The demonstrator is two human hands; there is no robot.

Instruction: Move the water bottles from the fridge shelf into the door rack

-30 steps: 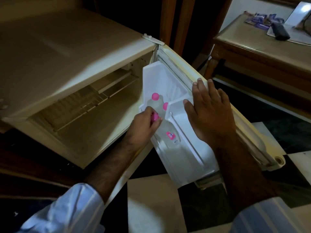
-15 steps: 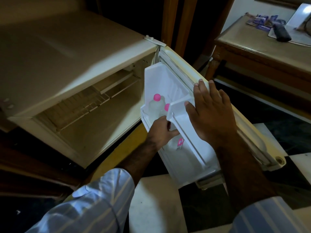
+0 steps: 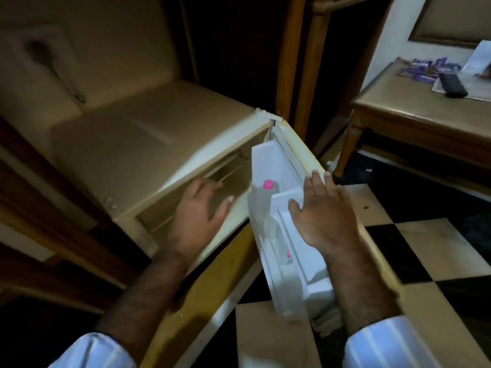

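- Head view, left hand [image 3: 198,221]: fingers [image 3: 227,200] loosely spread and empty, held in front of the open fridge [image 3: 148,144] compartment, just beside the door rack and not touching it.
- Right hand [image 3: 325,216]: fingers [image 3: 316,179] spread flat, palm down on the upper edge of the fridge door [image 3: 297,152]; thumb resting on the white inner rail of the door rack [image 3: 289,264]. Nothing is pinched.
- Both forearms are bare; striped light sleeves [image 3: 385,343] are pushed back at the lower edge of the view.
- Water bottle [image 3: 261,200]: stands upright in the door rack, pink cap [image 3: 268,184] uppermost, between the two hands.
- A pink label [image 3: 288,254] shows lower in the same rack; the bottle body around it is blurred, and how many bottles stand in the rack cannot be told.
- Fridge interior: a shelf edge is visible in shadow behind the left hand; its contents cannot be made out.
- Floor [image 3: 398,235]: black and cream chequered tiles below the door.
- Worktop [image 3: 398,102], upper right, well apart from the fridge: carries a dark remote-like object [image 3: 453,86], papers and purple packets [image 3: 417,69].
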